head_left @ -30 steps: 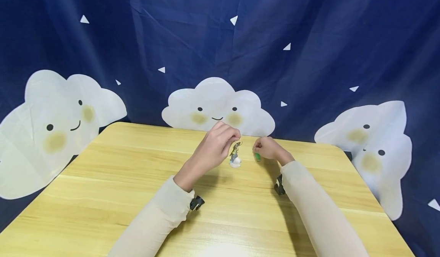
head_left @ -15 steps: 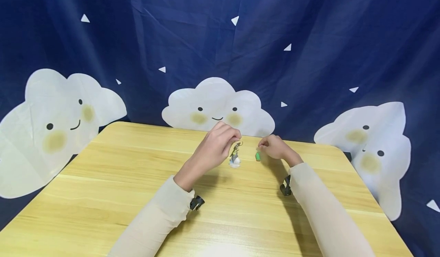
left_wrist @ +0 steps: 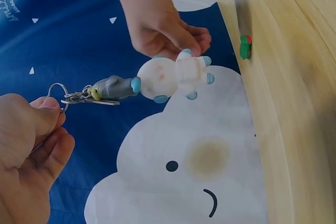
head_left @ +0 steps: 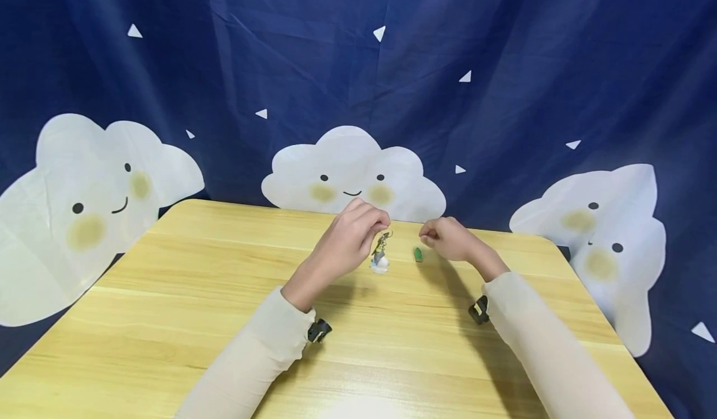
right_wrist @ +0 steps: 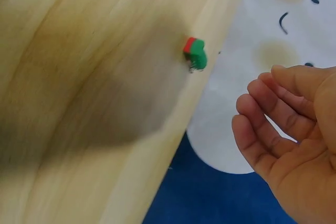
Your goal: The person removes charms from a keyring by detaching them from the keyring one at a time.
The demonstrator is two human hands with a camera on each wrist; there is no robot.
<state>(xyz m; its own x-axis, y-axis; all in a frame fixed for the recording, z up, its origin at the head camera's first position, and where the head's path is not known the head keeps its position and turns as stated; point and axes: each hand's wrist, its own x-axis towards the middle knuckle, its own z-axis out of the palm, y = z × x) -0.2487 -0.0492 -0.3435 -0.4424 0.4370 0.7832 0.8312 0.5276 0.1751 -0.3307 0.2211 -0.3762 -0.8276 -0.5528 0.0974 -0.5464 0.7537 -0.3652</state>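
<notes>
Wooden table (head_left: 140,294). Left hand (head_left: 348,238) pinches figurine keychain (left_wrist: 158,80) at top. Green-and-red piece (head_left: 418,254) lies at keychain's three o'clock. Right hand (head_left: 450,240), loosely curled, hovers apart, piece's two o'clock.

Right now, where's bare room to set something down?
The wooden table is bare left of the left beige sleeve, between both sleeves, and right of the right beige sleeve. It is crowded near the far edge, where the left hand dangles a white and blue figure and the right hand hovers near a red and green object.
</notes>
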